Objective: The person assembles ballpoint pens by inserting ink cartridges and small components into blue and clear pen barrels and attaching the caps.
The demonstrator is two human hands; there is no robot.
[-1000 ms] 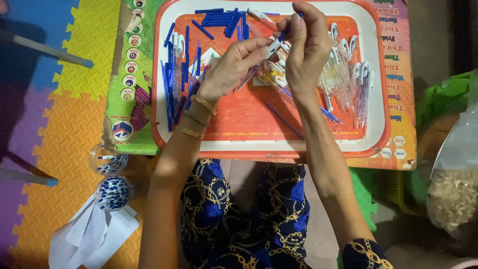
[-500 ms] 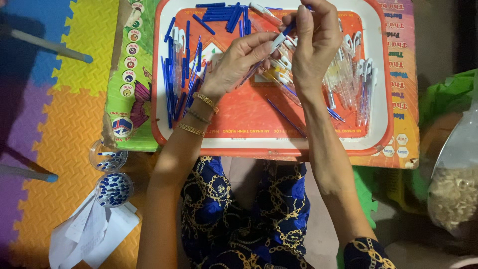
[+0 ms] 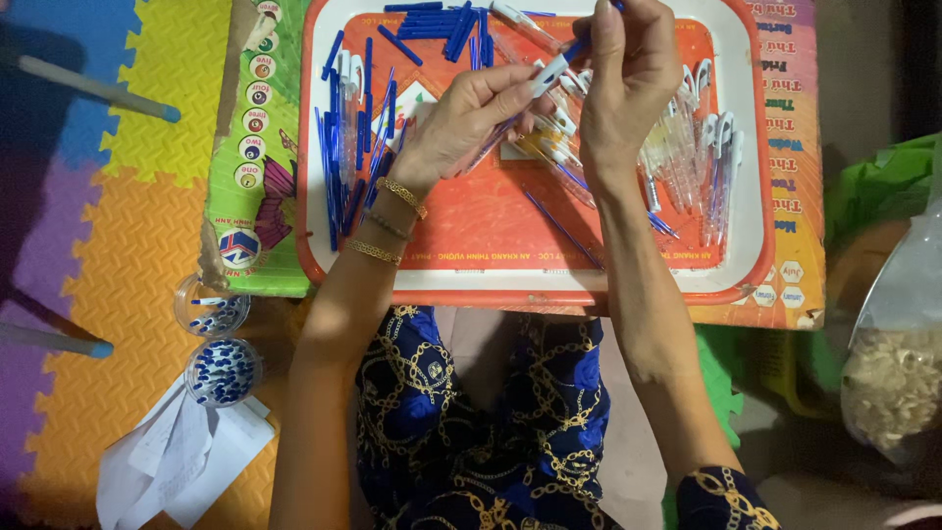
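Both my hands hover over an orange tray with a white rim (image 3: 510, 285). My left hand (image 3: 461, 123), with gold bangles at the wrist, pinches a clear pen barrel with a white clip (image 3: 551, 69). My right hand (image 3: 628, 74) grips the blue upper end of the same pen (image 3: 579, 44). Below them on the tray lie loose clear pen barrels (image 3: 687, 157) at the right, blue refills and caps (image 3: 343, 147) at the left, and more blue pieces (image 3: 442, 20) at the far edge.
The tray rests on a colourful printed board (image 3: 775, 196). Two clear cups of small blue-and-white parts (image 3: 221, 371) stand on the foam mat at the left, beside crumpled paper (image 3: 177, 456). A plastic bag of pale bits (image 3: 898, 373) lies at the right.
Both hands have lifted slightly toward the far edge of the tray with the pen, and the right hand has closed higher on its blue end.
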